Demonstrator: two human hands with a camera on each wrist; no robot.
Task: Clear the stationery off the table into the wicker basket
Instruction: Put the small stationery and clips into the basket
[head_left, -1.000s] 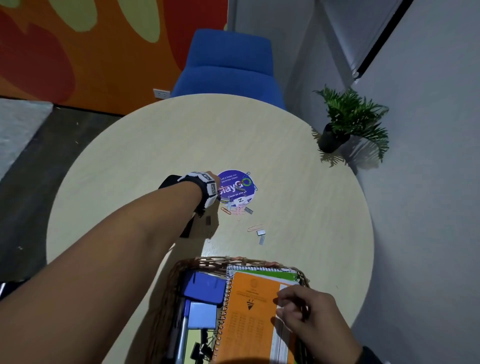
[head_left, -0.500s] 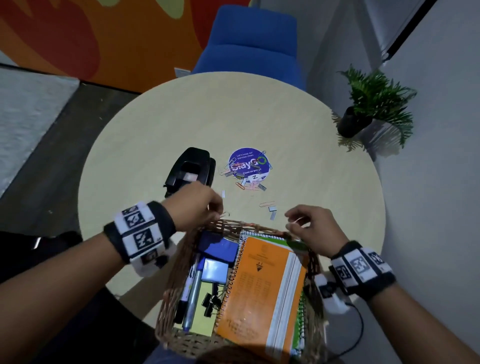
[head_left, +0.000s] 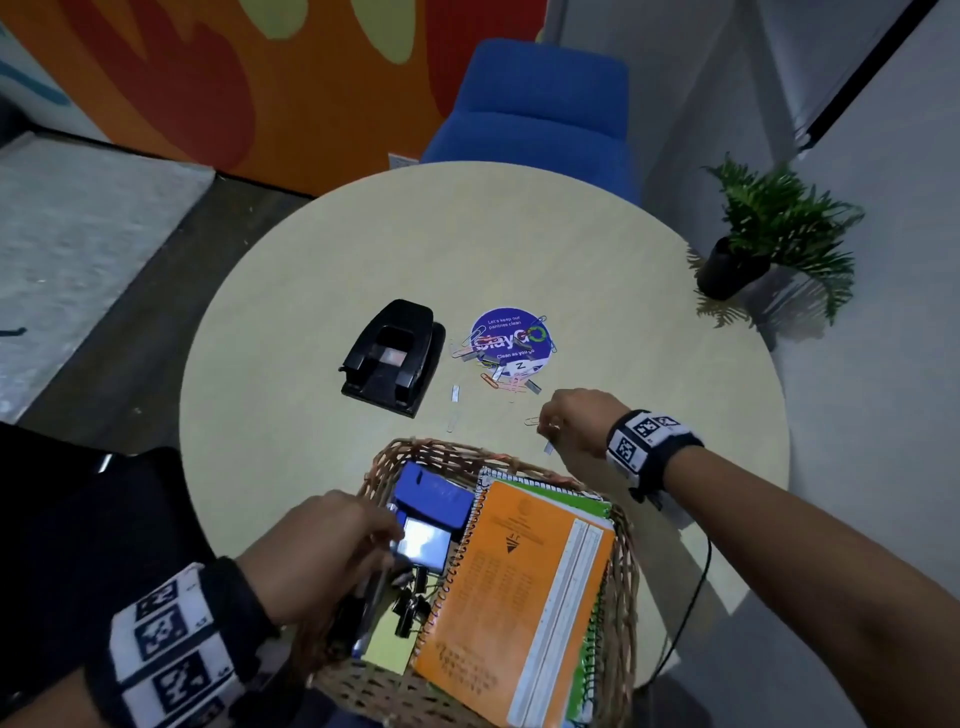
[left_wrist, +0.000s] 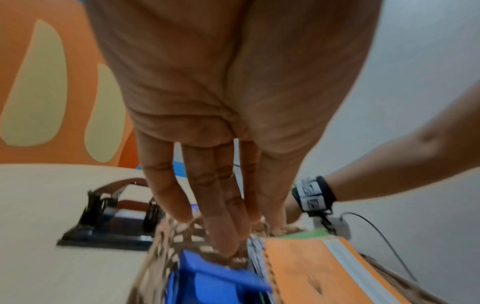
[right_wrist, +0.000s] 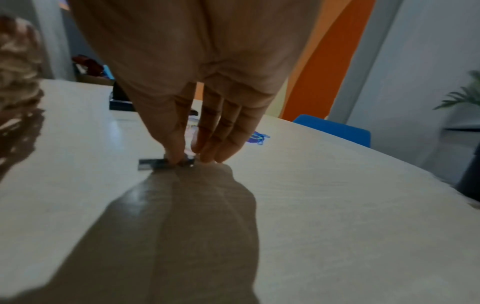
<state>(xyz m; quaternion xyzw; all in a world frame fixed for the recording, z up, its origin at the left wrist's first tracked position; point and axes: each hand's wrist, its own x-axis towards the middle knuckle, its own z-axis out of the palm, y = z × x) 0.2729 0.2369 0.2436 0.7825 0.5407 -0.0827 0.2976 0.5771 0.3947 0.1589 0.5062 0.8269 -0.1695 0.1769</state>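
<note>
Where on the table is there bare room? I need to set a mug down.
The far table half, between the hole punch and blue chair, is bare; so is the right edge toward the plant. It is crowded round the sticker with its paper clips, and at the wicker basket.

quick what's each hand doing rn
Left hand: open, fingers straight over the basket, holding nothing.
Right hand: fingertips pinching a staple strip on the table.
</note>
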